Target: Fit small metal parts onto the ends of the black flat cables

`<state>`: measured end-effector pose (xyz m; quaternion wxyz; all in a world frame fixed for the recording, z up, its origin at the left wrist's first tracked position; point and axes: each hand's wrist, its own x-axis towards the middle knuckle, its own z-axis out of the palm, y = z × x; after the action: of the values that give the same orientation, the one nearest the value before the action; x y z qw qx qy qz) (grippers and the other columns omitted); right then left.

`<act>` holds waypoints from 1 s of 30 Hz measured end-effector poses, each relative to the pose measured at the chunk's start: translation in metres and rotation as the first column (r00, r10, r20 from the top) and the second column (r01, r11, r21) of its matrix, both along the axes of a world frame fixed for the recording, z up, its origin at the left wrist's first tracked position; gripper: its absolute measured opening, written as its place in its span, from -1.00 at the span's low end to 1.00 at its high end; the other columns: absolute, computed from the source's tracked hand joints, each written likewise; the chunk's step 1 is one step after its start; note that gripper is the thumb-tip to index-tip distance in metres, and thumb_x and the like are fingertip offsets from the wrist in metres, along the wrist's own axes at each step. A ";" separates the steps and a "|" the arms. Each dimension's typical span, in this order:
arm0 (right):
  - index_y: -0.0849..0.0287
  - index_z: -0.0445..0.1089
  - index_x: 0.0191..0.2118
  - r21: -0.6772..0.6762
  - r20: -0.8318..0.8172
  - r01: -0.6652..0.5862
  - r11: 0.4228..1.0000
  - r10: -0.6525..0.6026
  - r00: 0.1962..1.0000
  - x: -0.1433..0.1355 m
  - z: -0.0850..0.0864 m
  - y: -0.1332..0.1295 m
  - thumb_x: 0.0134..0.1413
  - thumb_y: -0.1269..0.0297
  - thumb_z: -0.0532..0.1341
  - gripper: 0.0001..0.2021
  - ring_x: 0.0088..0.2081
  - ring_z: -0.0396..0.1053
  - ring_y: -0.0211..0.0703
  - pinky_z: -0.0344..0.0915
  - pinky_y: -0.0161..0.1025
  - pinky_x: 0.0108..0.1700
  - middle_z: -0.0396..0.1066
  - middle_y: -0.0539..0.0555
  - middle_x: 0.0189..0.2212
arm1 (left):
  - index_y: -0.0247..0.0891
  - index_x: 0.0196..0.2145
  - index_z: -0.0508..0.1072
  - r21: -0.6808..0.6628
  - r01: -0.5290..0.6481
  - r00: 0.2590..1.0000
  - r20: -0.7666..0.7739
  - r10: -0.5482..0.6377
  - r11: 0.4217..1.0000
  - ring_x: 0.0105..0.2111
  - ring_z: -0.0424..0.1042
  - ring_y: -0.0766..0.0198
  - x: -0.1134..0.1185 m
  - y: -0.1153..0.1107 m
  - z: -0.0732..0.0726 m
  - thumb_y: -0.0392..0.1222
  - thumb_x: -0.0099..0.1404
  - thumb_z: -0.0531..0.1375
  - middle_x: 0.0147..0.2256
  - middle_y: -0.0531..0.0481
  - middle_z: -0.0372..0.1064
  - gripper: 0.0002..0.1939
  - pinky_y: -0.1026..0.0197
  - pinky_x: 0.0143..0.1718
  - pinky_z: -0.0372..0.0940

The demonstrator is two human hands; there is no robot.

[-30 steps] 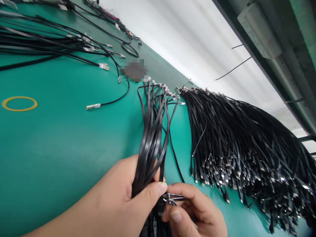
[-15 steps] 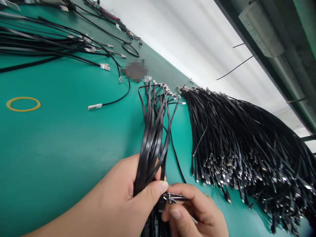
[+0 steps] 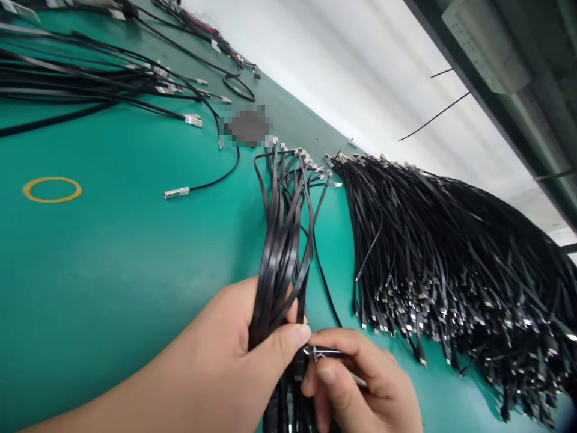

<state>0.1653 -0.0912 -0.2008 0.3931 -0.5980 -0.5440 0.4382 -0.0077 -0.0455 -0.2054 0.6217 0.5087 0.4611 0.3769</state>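
Observation:
My left hand (image 3: pixel 243 355) is closed around a bundle of flat black cables (image 3: pixel 277 252), its thumb pressed across the front. The bundle runs from silver connectors (image 3: pixel 304 157) at the far end down to black plugs (image 3: pixel 282 406) below my grip. Between the thumb and fingers of my right hand (image 3: pixel 360 385) is a small metal nail clipper (image 3: pixel 315 353). Its jaws are right beside my left thumb tip, against the edge of the cables. Whether they bite on anything is too small to make out.
A large heap of black cables (image 3: pixel 433 258) covers the table's right side. More cables (image 3: pixel 112 90) lie at the upper left. A yellow ring (image 3: pixel 52 189) is on the green table (image 3: pixel 135 270). A dark shelf frame (image 3: pixel 496 102) overhangs the upper right.
The view has shifted slightly, so the scene sits a little further right and higher. Both hands keep their holds, with the clipper still by my left thumb.

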 end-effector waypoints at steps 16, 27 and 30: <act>0.14 0.24 -0.37 0.050 -0.319 -0.050 0.998 0.063 0.946 0.004 -0.032 0.032 0.16 -0.23 0.17 -0.53 -0.75 -0.08 -0.44 -0.10 -0.47 -0.74 0.12 -0.17 -0.72 | -0.23 -0.39 0.33 0.155 -0.058 0.998 0.020 0.056 0.986 -0.49 0.22 0.31 0.000 0.008 -0.011 -0.06 0.20 0.22 -0.52 0.13 0.21 -0.80 0.27 -0.42 0.20; 0.15 0.34 -0.25 0.029 -0.904 -0.542 0.840 0.253 0.344 -0.041 0.065 0.005 0.06 0.26 0.21 -0.87 -0.73 -0.29 -0.43 -0.23 -0.48 -0.69 -0.03 -0.24 -0.76 | -0.26 -0.39 0.38 0.333 -0.026 0.896 -0.411 0.170 0.943 -0.41 0.45 0.25 0.002 0.004 0.019 -0.07 0.30 0.21 -0.49 0.09 0.40 -0.78 0.21 -0.34 0.36; 0.18 0.13 -0.54 0.033 -0.899 -0.518 0.855 0.252 0.359 -0.066 0.096 -0.001 -0.01 0.37 0.14 -0.83 -0.72 -0.22 -0.43 -0.14 -0.49 -0.68 -0.07 -0.19 -0.73 | -0.27 -0.55 0.31 0.356 0.000 0.657 -0.704 0.268 0.934 -0.51 0.39 0.29 0.034 -0.006 0.048 -0.25 0.37 0.15 -0.59 0.15 0.29 -0.69 0.19 -0.39 0.39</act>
<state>0.0998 -0.0920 -0.1051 0.4191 -0.1836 -0.3254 0.8275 0.0265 -0.0515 -0.1571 0.2568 0.6768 0.6418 0.2529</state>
